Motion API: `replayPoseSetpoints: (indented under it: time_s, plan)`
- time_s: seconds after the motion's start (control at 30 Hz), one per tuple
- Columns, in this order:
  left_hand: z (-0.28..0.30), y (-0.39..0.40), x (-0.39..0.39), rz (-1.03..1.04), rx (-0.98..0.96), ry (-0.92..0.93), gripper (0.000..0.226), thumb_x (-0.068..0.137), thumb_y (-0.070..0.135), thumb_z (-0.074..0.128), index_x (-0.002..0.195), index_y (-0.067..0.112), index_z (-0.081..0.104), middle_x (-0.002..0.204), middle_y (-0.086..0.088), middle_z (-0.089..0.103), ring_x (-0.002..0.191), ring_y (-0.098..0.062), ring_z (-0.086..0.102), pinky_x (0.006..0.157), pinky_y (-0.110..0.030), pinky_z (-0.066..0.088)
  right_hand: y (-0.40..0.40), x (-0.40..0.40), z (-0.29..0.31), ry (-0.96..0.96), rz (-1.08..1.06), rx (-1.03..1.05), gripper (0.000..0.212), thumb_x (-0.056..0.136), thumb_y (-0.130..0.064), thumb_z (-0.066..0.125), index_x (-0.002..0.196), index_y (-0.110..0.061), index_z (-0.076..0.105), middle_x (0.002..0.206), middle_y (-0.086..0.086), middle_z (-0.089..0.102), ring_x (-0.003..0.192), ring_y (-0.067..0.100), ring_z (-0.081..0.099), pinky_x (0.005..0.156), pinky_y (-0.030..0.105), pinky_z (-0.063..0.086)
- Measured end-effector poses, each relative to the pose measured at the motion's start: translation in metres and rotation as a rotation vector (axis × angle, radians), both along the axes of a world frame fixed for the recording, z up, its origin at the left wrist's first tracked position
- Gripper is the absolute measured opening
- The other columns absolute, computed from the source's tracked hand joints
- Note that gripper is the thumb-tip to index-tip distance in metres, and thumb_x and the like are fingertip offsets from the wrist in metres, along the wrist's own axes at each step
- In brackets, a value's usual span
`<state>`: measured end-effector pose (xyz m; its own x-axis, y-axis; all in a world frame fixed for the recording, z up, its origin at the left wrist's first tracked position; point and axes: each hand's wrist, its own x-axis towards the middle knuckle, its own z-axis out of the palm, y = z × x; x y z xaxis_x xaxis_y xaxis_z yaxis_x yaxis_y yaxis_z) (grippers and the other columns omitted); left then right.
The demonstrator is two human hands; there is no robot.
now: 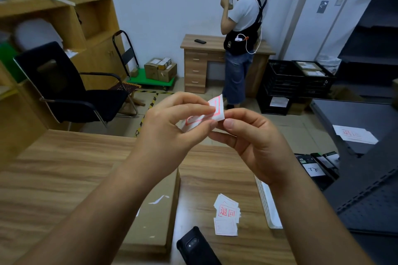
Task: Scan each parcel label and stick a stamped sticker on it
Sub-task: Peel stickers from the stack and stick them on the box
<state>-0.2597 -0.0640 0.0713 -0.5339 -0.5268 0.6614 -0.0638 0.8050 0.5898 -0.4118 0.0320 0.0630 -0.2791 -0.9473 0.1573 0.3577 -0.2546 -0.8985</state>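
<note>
sticker [215, 108] — pinched in my left hand [172, 122] and right hand [247, 140] | parcel [155, 211] on desk [53, 168] below | sticker pile [227, 214] beside it

both hands [172, 127] pinching stamped sticker [216, 109], parcel [155, 217] below

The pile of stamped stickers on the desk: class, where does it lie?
In the head view the pile of stamped stickers lies low and right of centre on the wooden desk, between the cardboard parcel and the white strip.

wooden desk [64, 178]: parcel [155, 217], stickers [227, 214], phone [195, 247]
</note>
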Motion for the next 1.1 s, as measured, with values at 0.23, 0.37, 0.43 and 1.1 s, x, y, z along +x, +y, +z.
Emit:
replayPoseSetpoints:
  time_s: [0.23,0.37,0.43,1.1]
  plan:
    - [0.010,-0.001,0.006,0.016,0.205,-0.120,0.031,0.084,0.035,0.075,0.113,0.036,0.064,0.113,0.018,0.062,0.111,-0.001,0.056,0.091,-0.023,0.046,0.001,-0.002,0.005,0.060,-0.140,0.078,0.005,0.088,-0.002,0.058,0.087,-0.007,0.059,0.084,0.013,0.071,0.077,0.023,0.070,0.065,0.030,0.059]
    - [0.018,0.000,0.008,-0.026,0.548,-0.101,0.034,0.086,0.019,0.074,0.114,0.030,0.060,0.091,0.010,0.075,0.084,-0.011,0.072,0.078,-0.037,0.058,0.000,-0.002,0.008,0.072,-0.131,0.089,0.011,0.080,-0.012,0.063,0.090,-0.009,0.060,0.082,0.011,0.072,0.073,0.020,0.070,0.061,0.026,0.056]
    - [0.019,0.001,0.007,0.013,0.639,0.002,0.030,0.084,0.017,0.075,0.110,0.026,0.063,0.088,0.006,0.076,0.080,-0.013,0.072,0.068,-0.032,0.056,-0.001,0.001,0.005,0.015,-0.082,0.097,0.020,0.081,-0.015,0.070,0.099,-0.010,0.063,0.088,0.011,0.073,0.079,0.020,0.071,0.062,0.026,0.056]
    - [0.000,0.002,0.013,0.109,-0.408,-0.107,0.021,0.083,0.032,0.074,0.101,0.022,0.076,0.125,0.004,0.062,0.122,-0.022,0.051,0.092,-0.052,0.041,0.004,0.012,0.005,0.282,-0.083,0.164,0.003,0.078,-0.014,0.068,0.077,-0.017,0.068,0.081,0.003,0.068,0.078,0.014,0.063,0.064,0.029,0.046]
